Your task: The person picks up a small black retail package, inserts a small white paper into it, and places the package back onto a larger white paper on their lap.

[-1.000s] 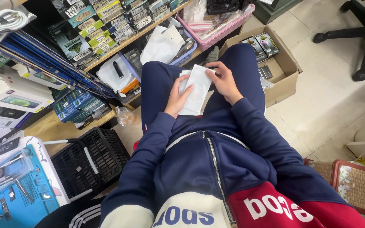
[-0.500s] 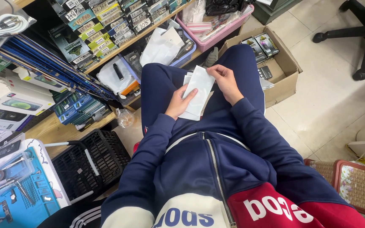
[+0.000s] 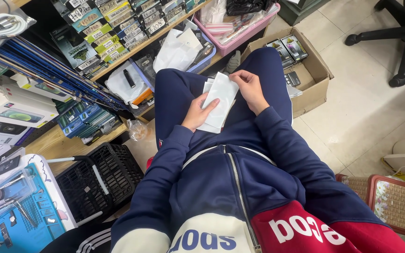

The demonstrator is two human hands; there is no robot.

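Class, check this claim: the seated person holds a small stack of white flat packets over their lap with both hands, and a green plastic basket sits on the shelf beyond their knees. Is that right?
Not quite. The basket on the shelf is pink, not green; the head view shows it. The rest holds: the left hand and the right hand both hold the white flat packets over the lap.

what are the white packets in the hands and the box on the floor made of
White packets: probably matte paper or thin card sleeves; flat, opaque, slightly bent in the left hand and right hand. Box: brown corrugated cardboard, dull, with flaps folded open.
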